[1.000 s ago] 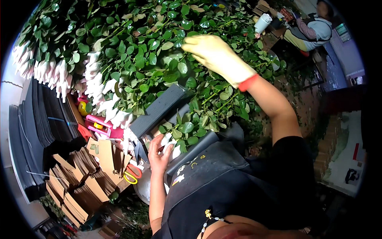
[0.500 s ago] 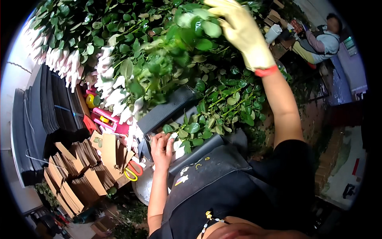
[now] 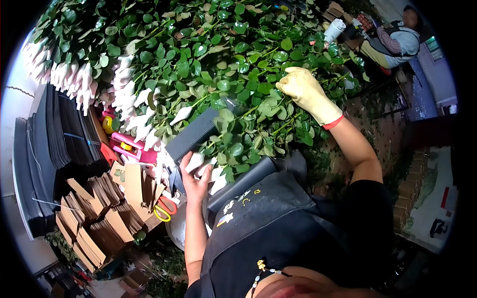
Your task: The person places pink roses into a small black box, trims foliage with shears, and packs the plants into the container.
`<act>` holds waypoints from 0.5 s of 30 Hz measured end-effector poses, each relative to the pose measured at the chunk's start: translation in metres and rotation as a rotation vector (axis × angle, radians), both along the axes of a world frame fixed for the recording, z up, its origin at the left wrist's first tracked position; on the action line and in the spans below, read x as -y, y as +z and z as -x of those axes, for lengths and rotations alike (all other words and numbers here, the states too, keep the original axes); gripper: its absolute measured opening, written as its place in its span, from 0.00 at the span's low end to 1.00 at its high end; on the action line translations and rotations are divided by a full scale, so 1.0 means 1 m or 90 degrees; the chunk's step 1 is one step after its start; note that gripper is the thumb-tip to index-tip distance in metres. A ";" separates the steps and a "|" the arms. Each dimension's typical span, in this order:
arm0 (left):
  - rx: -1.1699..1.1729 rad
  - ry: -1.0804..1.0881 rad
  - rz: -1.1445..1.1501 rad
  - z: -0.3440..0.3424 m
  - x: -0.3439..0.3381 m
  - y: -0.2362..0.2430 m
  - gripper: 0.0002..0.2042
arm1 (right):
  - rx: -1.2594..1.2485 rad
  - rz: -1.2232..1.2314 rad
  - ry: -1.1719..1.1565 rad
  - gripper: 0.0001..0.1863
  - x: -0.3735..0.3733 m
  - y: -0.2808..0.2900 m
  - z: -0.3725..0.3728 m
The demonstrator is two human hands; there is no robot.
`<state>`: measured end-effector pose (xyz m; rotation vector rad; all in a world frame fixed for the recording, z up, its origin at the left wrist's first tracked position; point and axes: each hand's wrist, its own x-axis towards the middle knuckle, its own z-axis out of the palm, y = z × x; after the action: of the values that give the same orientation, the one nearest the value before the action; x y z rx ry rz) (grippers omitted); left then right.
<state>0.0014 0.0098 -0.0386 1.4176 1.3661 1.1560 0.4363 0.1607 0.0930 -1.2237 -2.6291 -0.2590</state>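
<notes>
My right hand [image 3: 304,93], in a pale yellow rubber glove with a red cuff, is closed on the stem end of a leafy flower stem [image 3: 268,107]. That stem lies across a dark, ribbed trough [image 3: 191,136] in front of my apron. At the trough's left end, my bare left hand [image 3: 195,185] has its thumb and fingers apart around a white-sleeved flower head [image 3: 196,161]. More white sleeved heads show beside its thumb. Beyond both hands spreads a large heap of leafy stems [image 3: 198,54], with white sleeved heads [image 3: 74,82] along its left side.
Black sheets [image 3: 59,129] are stacked at the left, above bundled cardboard pieces [image 3: 99,213]. Scissors with red and yellow handles [image 3: 164,208] lie beside the cardboard, near a pink tape dispenser [image 3: 131,148]. Another person [image 3: 395,47] sits at the far right near a white bottle [image 3: 334,30].
My right hand has come down and nearer from the heap, bringing a leafy stem onto the trough. The left hand's fingers have spread around a white-sleeved head.
</notes>
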 end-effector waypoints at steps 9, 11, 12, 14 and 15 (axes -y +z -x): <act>-0.193 0.018 0.003 -0.007 0.002 0.025 0.29 | 0.142 0.267 -0.166 0.20 0.002 0.027 -0.005; -0.218 0.020 -0.006 -0.005 0.003 0.026 0.29 | -0.117 0.212 -0.225 0.20 -0.012 0.040 0.010; -0.242 0.020 -0.017 -0.005 0.002 0.026 0.29 | -0.145 0.129 -0.269 0.20 -0.022 0.046 0.028; -0.171 0.037 0.037 -0.007 0.002 0.032 0.29 | 0.031 0.152 -0.257 0.17 -0.042 0.037 0.054; -0.181 0.019 0.017 -0.006 0.000 0.034 0.29 | 0.136 0.064 -0.210 0.15 -0.050 0.015 0.048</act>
<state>0.0077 0.0094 -0.0042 1.5917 1.5959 0.9772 0.3881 0.2103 0.1079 -1.7540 -2.6277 -0.3332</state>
